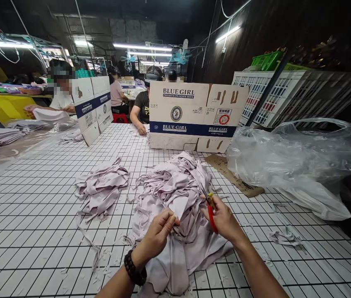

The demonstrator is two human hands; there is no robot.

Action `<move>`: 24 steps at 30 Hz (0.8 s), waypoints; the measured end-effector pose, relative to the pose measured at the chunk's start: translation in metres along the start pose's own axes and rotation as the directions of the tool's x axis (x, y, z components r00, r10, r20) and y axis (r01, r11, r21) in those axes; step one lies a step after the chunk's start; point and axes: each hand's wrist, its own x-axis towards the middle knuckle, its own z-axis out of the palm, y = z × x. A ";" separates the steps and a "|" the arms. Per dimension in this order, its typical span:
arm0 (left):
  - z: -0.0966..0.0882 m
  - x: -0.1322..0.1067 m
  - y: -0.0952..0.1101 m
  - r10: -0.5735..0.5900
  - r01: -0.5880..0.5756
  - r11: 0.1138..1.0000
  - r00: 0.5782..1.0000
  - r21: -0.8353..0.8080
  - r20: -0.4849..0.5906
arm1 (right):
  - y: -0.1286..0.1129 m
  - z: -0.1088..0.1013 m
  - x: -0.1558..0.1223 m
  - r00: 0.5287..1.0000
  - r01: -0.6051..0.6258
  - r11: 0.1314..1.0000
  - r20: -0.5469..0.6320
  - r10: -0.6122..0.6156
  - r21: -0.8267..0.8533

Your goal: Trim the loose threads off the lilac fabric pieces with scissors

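Note:
My left hand [158, 234], with a dark beaded bracelet on its wrist, pinches the edge of a pale lilac fabric piece [177, 207]. Red-handled scissors [212, 215] sit in my right hand [223, 219], their blades pointing up and away over the cloth. Beneath and beyond both hands lies a large heap of the same lilac fabric [175, 178], its near end draped toward me. To the left rests a smaller pile of lilac pieces [105, 186], apart from the heap. Whether the scissor blades touch any cloth I cannot tell.
Cardboard panels [191, 111] stand upright across the grid-patterned table [39, 215]. Clear plastic bags [299, 153] bulge at the right, by a flat brown cardboard piece [237, 178]. Small offcuts [287, 238] are scattered about. Co-workers sit behind the panels, one with a hand [142, 129] on cloth.

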 end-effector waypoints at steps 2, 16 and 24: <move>-0.004 -0.002 -0.001 0.012 -0.012 1.000 1.000 0.001 -0.027 | -0.002 0.004 0.015 0.998 0.041 0.999 0.038 -0.041 0.006; -0.077 -0.056 0.002 0.012 -0.030 0.998 0.962 -0.061 -0.274 | -0.052 0.016 0.006 0.922 0.291 0.956 0.276 -0.271 -0.035; -0.090 -0.087 -0.008 -0.093 0.107 0.994 0.954 0.034 -0.286 | -0.029 0.059 -0.076 0.807 0.442 0.890 0.482 -0.342 -0.109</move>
